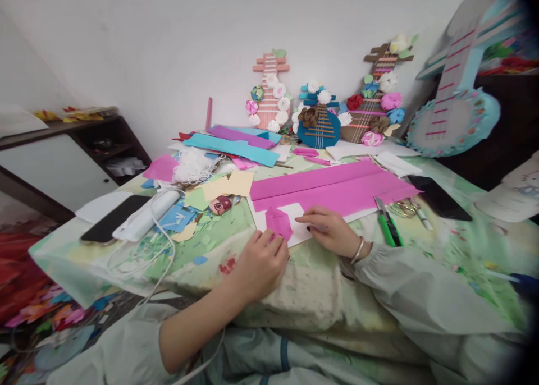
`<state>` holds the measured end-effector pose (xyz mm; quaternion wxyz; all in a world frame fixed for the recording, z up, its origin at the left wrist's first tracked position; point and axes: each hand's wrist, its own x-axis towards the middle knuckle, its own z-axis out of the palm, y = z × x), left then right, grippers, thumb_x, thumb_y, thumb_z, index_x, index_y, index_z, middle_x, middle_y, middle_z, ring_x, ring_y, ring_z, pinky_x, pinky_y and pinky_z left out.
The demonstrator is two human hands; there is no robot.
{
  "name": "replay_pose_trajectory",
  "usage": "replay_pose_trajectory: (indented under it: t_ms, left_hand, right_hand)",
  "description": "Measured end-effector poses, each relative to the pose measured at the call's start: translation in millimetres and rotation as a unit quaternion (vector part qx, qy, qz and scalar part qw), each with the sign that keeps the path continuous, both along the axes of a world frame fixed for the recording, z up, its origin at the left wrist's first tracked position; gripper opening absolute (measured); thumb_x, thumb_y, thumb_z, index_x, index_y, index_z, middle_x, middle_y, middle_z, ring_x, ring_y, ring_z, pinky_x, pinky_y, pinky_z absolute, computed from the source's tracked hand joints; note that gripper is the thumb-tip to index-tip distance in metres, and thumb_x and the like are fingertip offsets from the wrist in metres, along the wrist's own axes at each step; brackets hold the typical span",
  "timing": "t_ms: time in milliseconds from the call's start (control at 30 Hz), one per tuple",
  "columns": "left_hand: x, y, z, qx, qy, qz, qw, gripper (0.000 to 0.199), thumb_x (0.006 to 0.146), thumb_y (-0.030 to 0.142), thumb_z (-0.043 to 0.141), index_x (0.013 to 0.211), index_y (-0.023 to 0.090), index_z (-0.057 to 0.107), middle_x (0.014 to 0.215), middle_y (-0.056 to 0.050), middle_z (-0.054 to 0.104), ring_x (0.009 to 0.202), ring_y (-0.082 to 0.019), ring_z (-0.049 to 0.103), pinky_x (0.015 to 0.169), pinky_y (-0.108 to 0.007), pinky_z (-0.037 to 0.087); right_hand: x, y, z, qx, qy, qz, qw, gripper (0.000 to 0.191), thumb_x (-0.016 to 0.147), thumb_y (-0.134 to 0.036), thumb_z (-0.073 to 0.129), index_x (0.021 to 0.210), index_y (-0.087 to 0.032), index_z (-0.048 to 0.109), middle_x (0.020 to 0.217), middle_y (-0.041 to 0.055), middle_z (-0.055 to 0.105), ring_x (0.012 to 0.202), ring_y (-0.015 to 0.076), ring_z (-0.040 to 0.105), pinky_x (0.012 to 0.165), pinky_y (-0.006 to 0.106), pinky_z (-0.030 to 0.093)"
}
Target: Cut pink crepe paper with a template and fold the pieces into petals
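My left hand (263,264) is closed, its fingertips on the lower edge of a small cut piece of pink crepe paper (277,221). The piece has a pointed, petal-like outline and stands out against a white sheet (298,210) beneath. To its right is my right hand (330,230), fingers reaching left just above the sheet, a little apart from the pink piece. Nothing shows between the right fingers. A bracelet is on that wrist. Just beyond both hands lies a long folded strip of pink crepe paper (324,191).
A green utility knife (387,228), scissors (402,208) and a dark phone (440,197) lie at right. Left are paper scraps (206,222), a white cable (170,250) and another phone (115,219). Flower-decorated paper instruments (320,127) lean on the wall.
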<state>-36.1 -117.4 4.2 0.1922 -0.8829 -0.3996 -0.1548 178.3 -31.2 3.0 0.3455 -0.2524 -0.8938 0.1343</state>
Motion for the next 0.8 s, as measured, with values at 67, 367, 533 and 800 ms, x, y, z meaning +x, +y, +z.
replay_pose_trajectory:
  t_ms: [67,367,533,800]
  left_hand:
    - [1.7,0.2,-4.7,0.004,0.016,-0.008,1.0,0.017,0.088,0.015,0.049,0.1,0.011,0.061,0.096,-0.013,0.064,0.091,-0.028,0.056,0.078,-0.043,0.044]
    - [-28.4,13.8,-5.6,-0.026,-0.096,-0.118,0.988,0.013,0.091,0.012,0.05,0.089,0.017,0.061,0.096,-0.003,0.071,0.112,-0.022,0.057,0.105,-0.045,0.034]
    - [-47.1,14.9,-2.1,-0.059,-0.108,-0.091,0.988,0.009,0.091,0.021,0.053,0.088,0.017,0.061,0.094,-0.004,0.071,0.117,-0.025,0.055,0.106,-0.048,0.033]
    - [-34.5,1.4,-2.7,0.019,-0.091,-0.062,0.994,0.012,0.088,0.018,0.056,0.096,0.012,0.063,0.098,-0.008,0.068,0.1,-0.027,0.056,0.087,-0.044,0.045]
  right_hand:
    - [3.5,4.1,-2.1,0.006,-0.006,-0.023,1.0,0.046,0.076,0.0,0.044,0.113,-0.02,0.064,0.102,0.0108,0.061,0.093,0.0215,0.059,0.079,0.038,0.051]
    - [4.1,9.8,-5.4,0.061,-0.045,0.016,0.997,0.053,0.073,0.003,0.043,0.117,-0.018,0.06,0.114,0.013,0.061,0.107,0.0244,0.054,0.089,0.045,0.049]
    - [3.0,8.2,-3.7,0.073,-0.074,0.044,0.994,0.035,0.075,-0.001,0.048,0.098,-0.019,0.067,0.108,0.0112,0.064,0.1,0.0245,0.055,0.084,0.044,0.048]
    - [3.3,1.0,1.1,0.072,-0.099,0.061,0.991,0.024,0.08,-0.034,0.068,0.096,-0.017,0.067,0.102,0.0121,0.066,0.099,0.026,0.054,0.085,0.045,0.046]
